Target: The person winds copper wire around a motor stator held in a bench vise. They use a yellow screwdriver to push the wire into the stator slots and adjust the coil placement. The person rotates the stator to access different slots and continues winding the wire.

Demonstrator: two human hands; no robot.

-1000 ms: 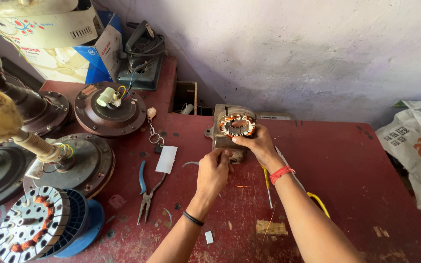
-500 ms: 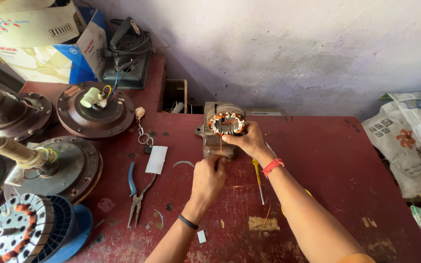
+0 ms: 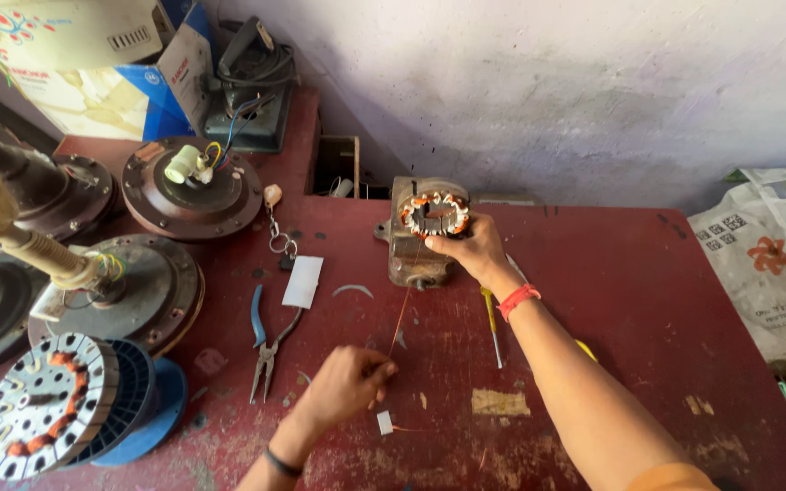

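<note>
Pinching a thin copper wire (image 3: 402, 309) between its fingertips, the left hand (image 3: 346, 386) hovered low over the red tabletop (image 3: 611, 300), closed on the strand. The wire ran taut up to the small stator (image 3: 435, 215), a ring wound with copper coils, which the right hand (image 3: 470, 247) gripped along its near edge with fingers curled shut on it. The two hands were well apart, joined only by the wire. The stator sat on top of a brownish metal block (image 3: 409, 255) standing near the wall. Just beside the right wrist, which wore a red band, lay a yellow-handled screwdriver (image 3: 491, 320). Left of the wire lay blue-handled pliers (image 3: 264, 345), a white card (image 3: 303, 281) and a keyring (image 3: 280, 238). Farther left stood several dark round fan motor housings (image 3: 191, 186), and near the front edge a larger stator (image 3: 47, 405) rested on a blue spool. Folded newspaper (image 3: 766, 264) lay at the far right.
</note>
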